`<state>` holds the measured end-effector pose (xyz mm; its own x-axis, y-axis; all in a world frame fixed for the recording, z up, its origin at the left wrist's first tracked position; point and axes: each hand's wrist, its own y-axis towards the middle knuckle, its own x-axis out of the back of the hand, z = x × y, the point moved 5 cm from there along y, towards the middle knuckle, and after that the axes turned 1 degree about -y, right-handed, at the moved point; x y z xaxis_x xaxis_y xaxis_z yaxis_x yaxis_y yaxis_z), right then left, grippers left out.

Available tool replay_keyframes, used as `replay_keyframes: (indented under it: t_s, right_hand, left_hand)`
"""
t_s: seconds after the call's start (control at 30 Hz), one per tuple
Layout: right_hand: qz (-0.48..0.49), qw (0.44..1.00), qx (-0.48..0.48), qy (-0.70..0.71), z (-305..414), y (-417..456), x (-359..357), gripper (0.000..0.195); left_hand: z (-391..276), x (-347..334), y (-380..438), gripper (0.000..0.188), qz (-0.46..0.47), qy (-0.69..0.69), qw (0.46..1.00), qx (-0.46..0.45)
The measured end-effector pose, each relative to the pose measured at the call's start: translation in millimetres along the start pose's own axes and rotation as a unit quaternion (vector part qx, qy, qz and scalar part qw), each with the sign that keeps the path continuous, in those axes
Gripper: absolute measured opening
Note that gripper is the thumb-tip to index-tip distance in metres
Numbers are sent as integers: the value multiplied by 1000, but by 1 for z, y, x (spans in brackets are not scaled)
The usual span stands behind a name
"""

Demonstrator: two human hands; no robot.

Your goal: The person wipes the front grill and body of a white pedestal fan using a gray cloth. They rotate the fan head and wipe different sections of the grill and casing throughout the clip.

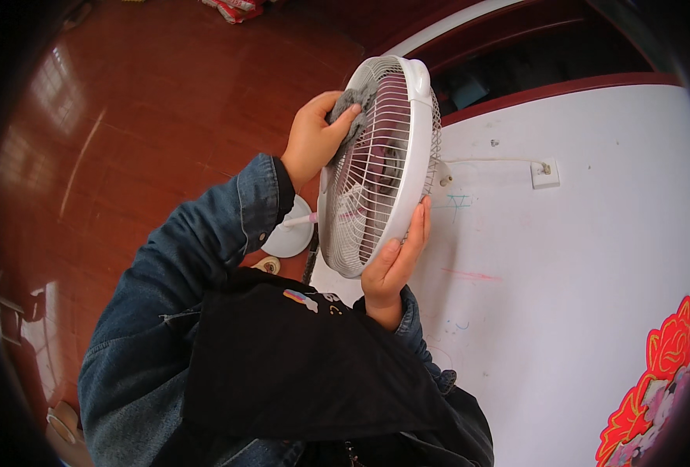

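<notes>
A white pedestal fan stands before me, its wire guard and rim seen from the side, with pinkish blades inside. My left hand presses a grey cloth against the wire guard at the upper left, thumb over the cloth. Lower right, my right hand holds the rim, thumb on the near side and fingers reaching round toward the back guard. Below the fan head, the round white base rests on the floor, with part of the pole showing. Some of the pole is hidden.
A white wall with pen marks rises to the right, bearing a socket with a cord plugged in. Red flower decorations are at the lower right. Reddish-brown floor spreads left. A dark red-framed opening lies at the upper right.
</notes>
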<state>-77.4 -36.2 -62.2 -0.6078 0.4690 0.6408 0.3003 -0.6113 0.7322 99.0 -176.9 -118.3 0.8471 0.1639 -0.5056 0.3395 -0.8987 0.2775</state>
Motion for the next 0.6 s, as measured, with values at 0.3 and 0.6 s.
replay_keyframes:
  t_s: [0.3, 0.6]
  right_hand:
    - [18, 999, 18, -33, 1, 5, -1, 51]
    - [26, 999, 24, -15, 2, 1, 0, 51]
  left_hand:
    - [37, 26, -3, 30, 11, 110, 988, 111]
    - [-40, -7, 76, 39, 43, 104, 967, -230]
